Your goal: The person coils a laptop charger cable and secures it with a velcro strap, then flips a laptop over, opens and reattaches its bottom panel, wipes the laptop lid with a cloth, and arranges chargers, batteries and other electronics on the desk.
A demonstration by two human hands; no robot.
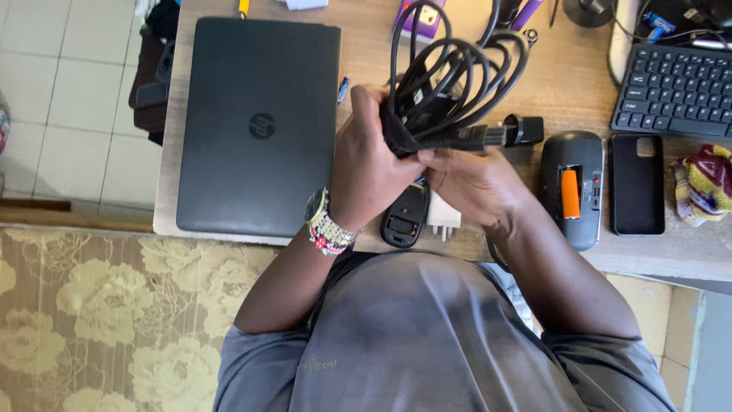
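Scanning left to right: closed black laptop (259,126) lies flat on the left part of the wooden tabletop (366,57), lid down, apart from everything else.

Left hand (370,164), with a watch and bead bracelet (328,226) at the wrist, is closed around the gathered waist of a coiled black cable bundle (450,84). My read: pinching the loops at one point keeps the coil from springing apart. Loops fan up and away from the grip, above the tabletop, not resting on it.

Right hand (473,183) sits just right of and below the left, fingers curled against the underside of the same bundle, thumb near the plug end (518,131), which sticks out to the right. So the bundle is between both hands: left clamps it, right supports and steadies it.

Under the hands, on the tabletop: small black mouse (406,217), with a white charger block (444,217) just beside it, both partly hidden.

Further right: grey mouse (572,187) lying underside up, battery bay open, orange cell showing. Next to it a black phone (637,183), face down. Then a crumpled multicoloured cloth (705,183) at the edge. Black keyboard (675,91) above those, top right.
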